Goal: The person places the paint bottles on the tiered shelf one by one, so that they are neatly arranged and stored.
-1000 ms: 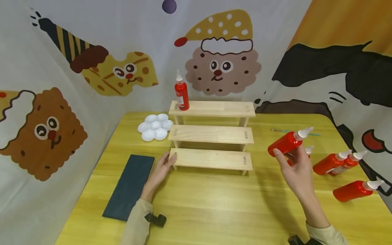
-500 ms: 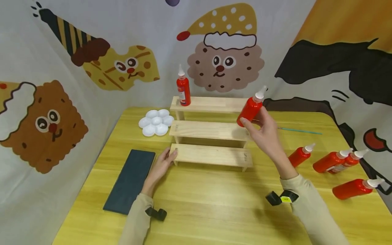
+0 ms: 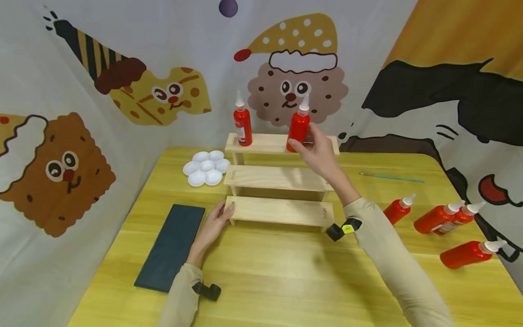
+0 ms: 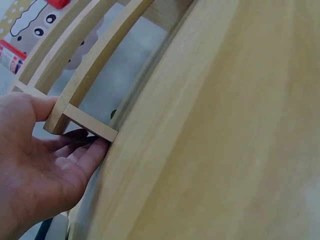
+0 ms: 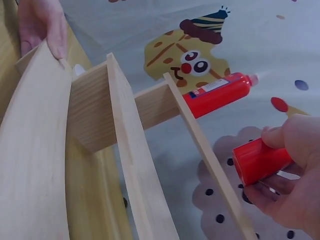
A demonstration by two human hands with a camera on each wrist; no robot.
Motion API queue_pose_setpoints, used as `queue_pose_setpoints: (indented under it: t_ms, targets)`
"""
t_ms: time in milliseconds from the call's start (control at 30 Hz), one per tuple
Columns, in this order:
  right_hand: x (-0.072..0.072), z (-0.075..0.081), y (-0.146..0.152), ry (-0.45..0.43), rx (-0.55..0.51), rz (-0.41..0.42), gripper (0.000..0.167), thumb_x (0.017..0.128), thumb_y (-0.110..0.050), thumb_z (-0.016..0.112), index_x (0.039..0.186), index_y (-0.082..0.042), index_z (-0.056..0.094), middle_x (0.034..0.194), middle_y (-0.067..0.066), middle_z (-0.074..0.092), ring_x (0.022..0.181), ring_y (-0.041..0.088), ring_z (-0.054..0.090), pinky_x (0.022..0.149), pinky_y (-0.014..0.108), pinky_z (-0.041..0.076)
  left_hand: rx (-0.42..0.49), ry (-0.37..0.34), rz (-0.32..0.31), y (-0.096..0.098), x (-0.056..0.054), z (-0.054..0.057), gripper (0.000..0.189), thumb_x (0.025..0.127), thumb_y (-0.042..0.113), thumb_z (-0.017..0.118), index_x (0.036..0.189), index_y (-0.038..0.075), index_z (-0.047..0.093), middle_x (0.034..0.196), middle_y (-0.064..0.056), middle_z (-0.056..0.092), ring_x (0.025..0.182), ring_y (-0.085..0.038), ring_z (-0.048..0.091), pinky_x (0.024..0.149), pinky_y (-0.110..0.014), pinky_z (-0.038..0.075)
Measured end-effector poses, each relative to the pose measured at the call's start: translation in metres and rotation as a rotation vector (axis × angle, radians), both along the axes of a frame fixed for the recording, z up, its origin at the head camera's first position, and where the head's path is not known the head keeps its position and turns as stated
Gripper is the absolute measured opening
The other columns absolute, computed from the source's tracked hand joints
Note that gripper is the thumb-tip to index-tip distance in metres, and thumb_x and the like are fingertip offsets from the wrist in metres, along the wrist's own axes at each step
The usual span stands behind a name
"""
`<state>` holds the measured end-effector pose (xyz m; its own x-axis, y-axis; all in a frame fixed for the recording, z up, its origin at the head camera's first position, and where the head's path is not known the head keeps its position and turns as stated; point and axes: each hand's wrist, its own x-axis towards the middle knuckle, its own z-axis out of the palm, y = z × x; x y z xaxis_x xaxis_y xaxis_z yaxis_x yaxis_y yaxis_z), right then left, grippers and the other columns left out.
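In the upper middle of the head view, a red bottle (image 3: 298, 131) with a white nozzle pointing up is just above the top step of the wooden stand (image 3: 282, 178). The right hand (image 3: 320, 153) pinches this bottle between thumb and fingers. The left hand (image 3: 214, 224) grips the left end of the lowest step. A second red bottle (image 3: 243, 128) stands upright on the top step, to the left. On the worktop (image 3: 265, 277), the white palette (image 3: 207, 166) and the dark board (image 3: 169, 247) lie at left; the brush (image 3: 394, 177) and four other red bottles (image 3: 466, 255) are at right.
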<state>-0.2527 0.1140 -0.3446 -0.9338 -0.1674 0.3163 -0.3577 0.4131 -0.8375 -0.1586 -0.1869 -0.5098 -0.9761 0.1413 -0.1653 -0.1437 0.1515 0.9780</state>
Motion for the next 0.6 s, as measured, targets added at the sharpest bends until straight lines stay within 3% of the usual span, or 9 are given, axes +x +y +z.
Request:
queue_pose_setpoints:
  t_ms: [300,600]
  targets:
    - [-0.027,-0.002,-0.019,-0.054,-0.005,0.008,0.048,0.098,-0.015,0.068,0.140,-0.002,0.050,0.129,0.021,0.064,0.114,0.034,0.064,0.102,0.045,0.054,0.010,-0.002,-0.005,0.002,-0.001,-0.002,0.062,0.107,0.040,0.050,0.155,0.004,0.033,0.153,-0.023,0.045,0.146,-0.037,0.039,0.118,-0.057,0.036]
    - [-0.031,-0.008,-0.025,-0.023,0.028,0.006,0.047,0.097,-0.014,0.069,0.138,-0.002,0.051,0.125,0.021,0.065,0.109,0.033,0.064,0.100,0.043,0.055,0.023,-0.008,-0.009,-0.001,0.000,-0.004,0.063,0.107,0.041,0.050,0.156,0.004,0.031,0.153,-0.023,0.044,0.145,-0.037,0.041,0.118,-0.056,0.036]
